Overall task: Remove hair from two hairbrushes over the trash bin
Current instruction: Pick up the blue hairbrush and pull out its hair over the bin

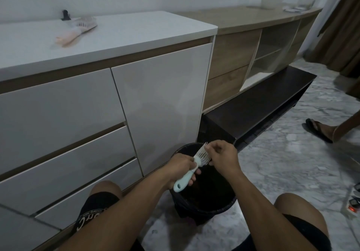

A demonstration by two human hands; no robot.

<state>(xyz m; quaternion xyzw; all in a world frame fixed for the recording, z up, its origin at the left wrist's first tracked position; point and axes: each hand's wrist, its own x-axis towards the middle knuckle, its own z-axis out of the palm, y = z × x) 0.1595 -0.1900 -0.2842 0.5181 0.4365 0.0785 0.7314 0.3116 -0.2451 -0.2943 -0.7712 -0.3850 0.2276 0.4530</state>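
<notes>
My left hand (182, 166) grips the handle of a pale blue hairbrush (191, 170) and holds it over the black trash bin (224, 207) on the floor between my knees. The brush head points up and away from me. At the bristles, my right hand (222, 158) has its fingertips pinched; any hair there is too fine to see. A second hairbrush (77, 30), with a peach handle and a clear head, lies on the white cabinet top (136, 30) at the upper left, far from both hands.
White drawers and a cabinet door stand directly ahead. A low dark shelf (263, 104) runs behind the bin on the right. Another person's sandalled foot (321, 130) rests on the marble floor at right. Small devices lie at the far right edge.
</notes>
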